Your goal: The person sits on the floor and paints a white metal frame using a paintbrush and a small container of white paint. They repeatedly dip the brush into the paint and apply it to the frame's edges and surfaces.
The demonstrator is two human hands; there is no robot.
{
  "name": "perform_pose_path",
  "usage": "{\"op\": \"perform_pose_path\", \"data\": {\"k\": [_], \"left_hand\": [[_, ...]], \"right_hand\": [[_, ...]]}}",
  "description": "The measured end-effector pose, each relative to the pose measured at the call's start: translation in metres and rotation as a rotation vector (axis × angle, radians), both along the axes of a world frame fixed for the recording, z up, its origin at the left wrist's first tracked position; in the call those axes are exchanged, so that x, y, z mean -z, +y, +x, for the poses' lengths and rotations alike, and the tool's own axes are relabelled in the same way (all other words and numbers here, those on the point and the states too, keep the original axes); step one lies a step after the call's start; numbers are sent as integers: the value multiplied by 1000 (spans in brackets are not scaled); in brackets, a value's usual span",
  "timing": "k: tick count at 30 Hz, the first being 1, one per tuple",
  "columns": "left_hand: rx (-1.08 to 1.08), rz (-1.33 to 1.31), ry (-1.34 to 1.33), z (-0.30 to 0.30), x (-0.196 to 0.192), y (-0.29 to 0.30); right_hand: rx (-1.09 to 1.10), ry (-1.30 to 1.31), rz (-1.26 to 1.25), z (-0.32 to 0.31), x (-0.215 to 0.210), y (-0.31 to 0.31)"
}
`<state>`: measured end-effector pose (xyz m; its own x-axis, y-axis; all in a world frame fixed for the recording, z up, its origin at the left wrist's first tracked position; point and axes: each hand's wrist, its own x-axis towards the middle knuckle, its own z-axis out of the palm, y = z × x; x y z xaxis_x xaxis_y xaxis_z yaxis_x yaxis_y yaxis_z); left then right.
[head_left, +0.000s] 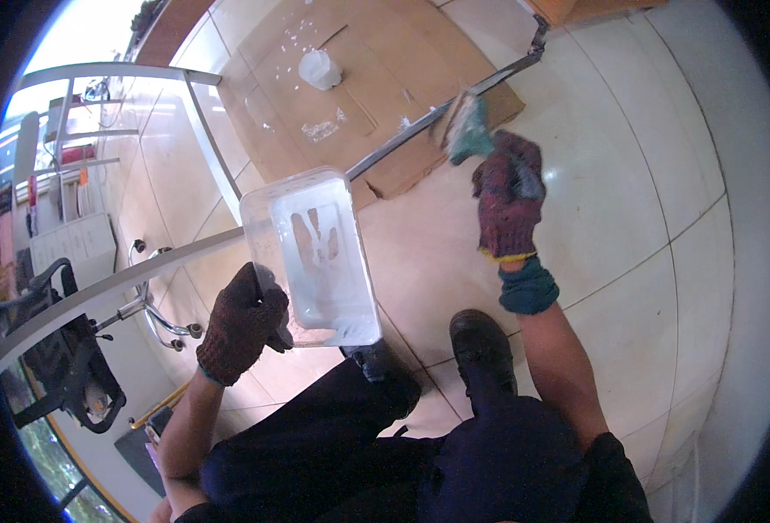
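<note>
My left hand, in a dark knitted glove, grips the near left rim of a clear plastic tub smeared inside with white paint. It holds the tub tilted over the metal frame. My right hand, in a reddish knitted glove, is closed on a paintbrush with a teal handle. The brush's bristles touch a grey metal bar that runs diagonally away from me. My dark shoes stand on the tiled floor below.
A flattened cardboard sheet lies on the pale tiled floor under the bar, with a white cup and paint drips on it. A white-painted metal frame stands to the left. An office chair and desks are at far left.
</note>
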<state>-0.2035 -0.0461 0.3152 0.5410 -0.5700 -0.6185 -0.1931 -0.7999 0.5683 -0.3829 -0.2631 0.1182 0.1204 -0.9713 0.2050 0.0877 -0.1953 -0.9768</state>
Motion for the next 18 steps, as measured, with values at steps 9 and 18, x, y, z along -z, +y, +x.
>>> {"op": "perform_pose_path", "data": {"k": [9, 18], "left_hand": [[-84, 16, 37, 5, 2, -3], [-101, -109, -14, 15, 21, -3]], "right_hand": [[97, -263, 269, -16, -35, -2], [-102, -63, 96, 4, -4, 26]]}}
